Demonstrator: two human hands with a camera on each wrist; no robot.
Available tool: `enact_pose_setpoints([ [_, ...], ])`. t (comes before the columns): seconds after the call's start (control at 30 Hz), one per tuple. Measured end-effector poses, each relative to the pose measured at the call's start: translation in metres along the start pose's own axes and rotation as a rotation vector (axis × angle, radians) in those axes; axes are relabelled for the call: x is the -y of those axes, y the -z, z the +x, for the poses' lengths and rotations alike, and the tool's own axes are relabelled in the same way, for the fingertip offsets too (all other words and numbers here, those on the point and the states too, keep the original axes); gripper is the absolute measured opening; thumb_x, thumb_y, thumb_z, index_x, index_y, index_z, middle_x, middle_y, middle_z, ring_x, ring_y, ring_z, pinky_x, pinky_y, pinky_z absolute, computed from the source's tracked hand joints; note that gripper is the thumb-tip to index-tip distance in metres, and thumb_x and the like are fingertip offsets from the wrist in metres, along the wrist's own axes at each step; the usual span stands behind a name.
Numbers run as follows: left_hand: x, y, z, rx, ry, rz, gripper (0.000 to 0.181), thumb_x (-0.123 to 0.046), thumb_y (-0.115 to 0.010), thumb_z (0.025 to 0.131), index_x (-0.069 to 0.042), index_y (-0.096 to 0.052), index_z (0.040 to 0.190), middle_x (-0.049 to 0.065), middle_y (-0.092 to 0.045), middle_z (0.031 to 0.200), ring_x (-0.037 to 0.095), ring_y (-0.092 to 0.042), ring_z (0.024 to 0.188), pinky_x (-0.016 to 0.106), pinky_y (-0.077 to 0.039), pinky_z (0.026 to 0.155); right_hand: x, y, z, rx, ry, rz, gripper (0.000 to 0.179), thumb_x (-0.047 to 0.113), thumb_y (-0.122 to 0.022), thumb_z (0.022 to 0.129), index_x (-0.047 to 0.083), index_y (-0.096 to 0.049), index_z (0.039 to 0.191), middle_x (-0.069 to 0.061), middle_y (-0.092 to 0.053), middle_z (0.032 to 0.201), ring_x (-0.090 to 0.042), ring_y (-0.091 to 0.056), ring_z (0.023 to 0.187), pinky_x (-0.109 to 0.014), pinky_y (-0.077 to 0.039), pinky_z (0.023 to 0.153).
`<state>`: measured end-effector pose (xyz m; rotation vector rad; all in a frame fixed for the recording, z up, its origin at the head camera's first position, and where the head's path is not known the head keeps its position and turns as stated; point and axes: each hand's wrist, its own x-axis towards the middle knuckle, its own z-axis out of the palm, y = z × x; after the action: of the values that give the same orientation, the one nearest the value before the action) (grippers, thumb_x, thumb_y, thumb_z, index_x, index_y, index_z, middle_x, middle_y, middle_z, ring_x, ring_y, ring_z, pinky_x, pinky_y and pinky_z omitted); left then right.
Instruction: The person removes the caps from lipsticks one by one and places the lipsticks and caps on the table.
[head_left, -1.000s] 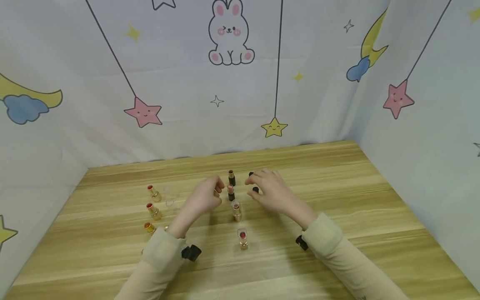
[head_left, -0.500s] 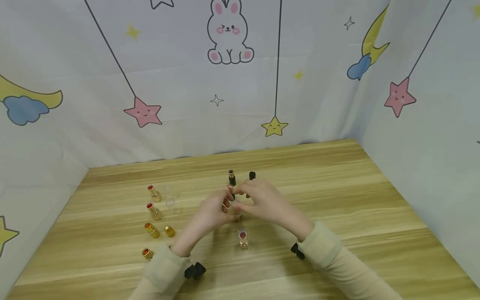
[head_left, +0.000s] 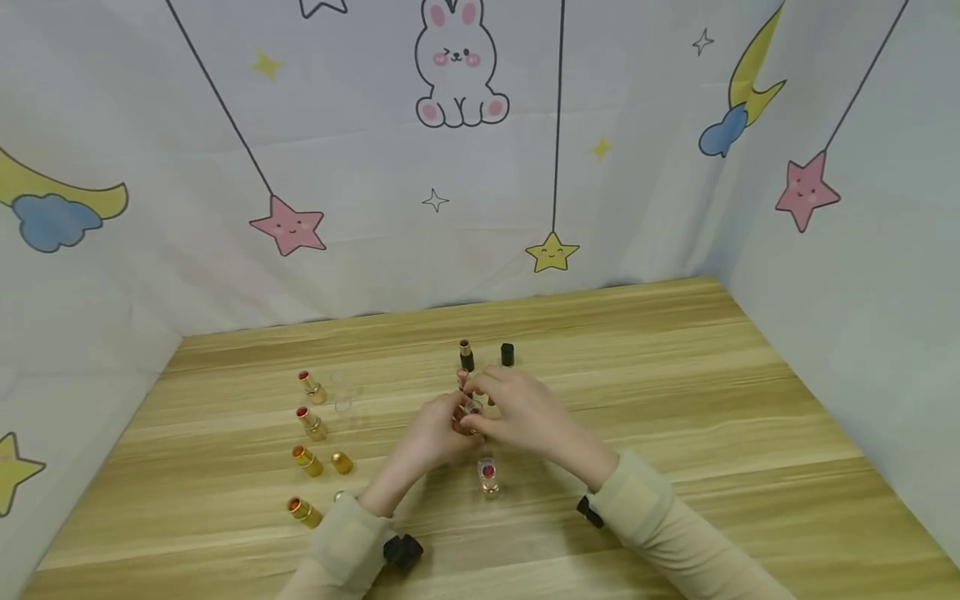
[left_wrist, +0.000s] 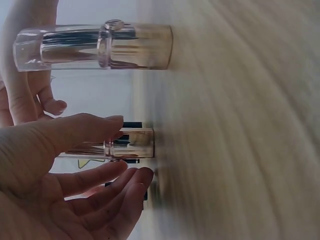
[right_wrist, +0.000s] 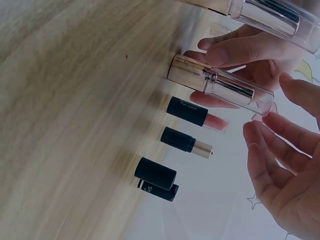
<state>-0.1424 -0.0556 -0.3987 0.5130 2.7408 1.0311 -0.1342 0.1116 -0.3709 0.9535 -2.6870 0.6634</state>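
Note:
My left hand (head_left: 435, 433) pinches the gold base of a lipstick (right_wrist: 187, 72) between thumb and fingers; it stands upright under a clear cap (right_wrist: 262, 105). Around the top of that cap my right hand (head_left: 517, 408) has its fingers and thumb spread, one fingertip right at the cap's end and the thumb slightly apart from it. Nearer me stands another clear-capped lipstick (head_left: 489, 479). Just behind the gripped one are an uncapped pink lipstick (right_wrist: 192, 112), partly hidden by my hands in the head view, and a black lipstick with a gold collar (head_left: 467, 357).
Two black caps stand farther along, one (head_left: 507, 354) plain in the head view, the other (right_wrist: 155, 172) beside it in the right wrist view. At left is a row of gold lipsticks (head_left: 311, 425), with clear caps (head_left: 342, 402) and a gold cap (head_left: 341, 462) alongside.
Both hands have come in from either side and toward me onto the clear-capped lipstick. My left fingers have closed on its base; my right hand has moved from the black caps to its top.

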Motion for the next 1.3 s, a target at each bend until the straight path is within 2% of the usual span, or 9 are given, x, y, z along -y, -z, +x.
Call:
enact_pose_setpoints([
  [0.2, 0.003, -0.004, 0.005, -0.010, 0.018, 0.040, 0.022, -0.008, -0.076, 0.070, -0.010, -0.064, 0.088, 0.003, -0.064, 0.081, 0.014, -0.055, 0.072, 0.026, -0.044, 0.061, 0.003, -0.001, 0.001, -0.001, -0.004, -0.028, 0.029, 0.032, -0.072, 0.086, 0.013, -0.066, 0.107, 0.000, -0.065, 0.109, -0.010, -0.059, 0.083, -0.023, -0.050, 0.069],
  [0.5, 0.005, -0.007, 0.007, 0.004, 0.020, 0.018, 0.021, -0.007, -0.076, 0.066, -0.013, -0.057, 0.071, 0.002, -0.055, 0.077, 0.015, -0.046, 0.069, 0.025, -0.036, 0.059, 0.006, -0.004, 0.003, 0.027, -0.018, -0.046, 0.025, 0.027, -0.070, 0.087, 0.012, -0.066, 0.107, -0.002, -0.065, 0.109, -0.013, -0.061, 0.093, -0.029, -0.053, 0.077],
  [0.63, 0.005, -0.008, 0.007, 0.002, 0.019, 0.038, 0.022, -0.010, -0.078, 0.066, -0.012, -0.056, 0.069, 0.003, -0.055, 0.078, 0.015, -0.045, 0.069, 0.026, -0.036, 0.059, 0.005, -0.006, 0.003, 0.029, -0.027, -0.042, 0.021, 0.026, -0.070, 0.088, 0.013, -0.066, 0.104, -0.001, -0.065, 0.109, -0.013, -0.061, 0.095, -0.030, -0.053, 0.079],
  [0.87, 0.006, -0.008, 0.007, 0.002, -0.006, 0.047, 0.016, -0.009, -0.077, 0.068, -0.009, -0.064, 0.075, 0.005, -0.062, 0.083, 0.015, -0.050, 0.072, 0.027, -0.041, 0.062, 0.004, -0.007, 0.002, 0.011, -0.019, -0.023, 0.016, 0.023, -0.070, 0.087, 0.014, -0.066, 0.100, 0.001, -0.066, 0.103, -0.012, -0.061, 0.088, -0.027, -0.052, 0.073],
  [1.0, 0.005, -0.006, 0.007, 0.020, -0.013, 0.026, 0.016, -0.010, -0.079, 0.069, -0.010, -0.064, 0.074, 0.004, -0.061, 0.081, 0.014, -0.051, 0.072, 0.026, -0.042, 0.062, 0.001, -0.006, -0.001, 0.011, -0.042, 0.018, 0.017, 0.021, -0.070, 0.087, 0.012, -0.066, 0.101, 0.001, -0.065, 0.099, -0.012, -0.062, 0.085, -0.024, -0.052, 0.072],
  [1.17, 0.002, 0.000, 0.006, 0.005, -0.019, 0.047, 0.015, -0.008, -0.078, 0.071, -0.009, -0.066, 0.080, 0.004, -0.060, 0.080, 0.015, -0.054, 0.072, 0.026, -0.044, 0.062, -0.004, -0.002, -0.006, -0.022, -0.104, 0.150, 0.020, 0.017, -0.070, 0.087, 0.009, -0.066, 0.105, -0.003, -0.066, 0.099, -0.015, -0.064, 0.082, -0.027, -0.055, 0.070],
  [1.3, -0.002, 0.007, 0.004, -0.013, -0.005, 0.065, 0.017, -0.010, -0.079, 0.074, -0.008, -0.069, 0.087, 0.005, -0.063, 0.085, 0.016, -0.058, 0.077, 0.029, -0.049, 0.067, -0.010, 0.000, -0.011, -0.072, -0.156, 0.261, 0.020, 0.015, -0.071, 0.086, 0.009, -0.067, 0.105, -0.004, -0.066, 0.096, -0.012, -0.062, 0.077, -0.026, -0.055, 0.068],
])
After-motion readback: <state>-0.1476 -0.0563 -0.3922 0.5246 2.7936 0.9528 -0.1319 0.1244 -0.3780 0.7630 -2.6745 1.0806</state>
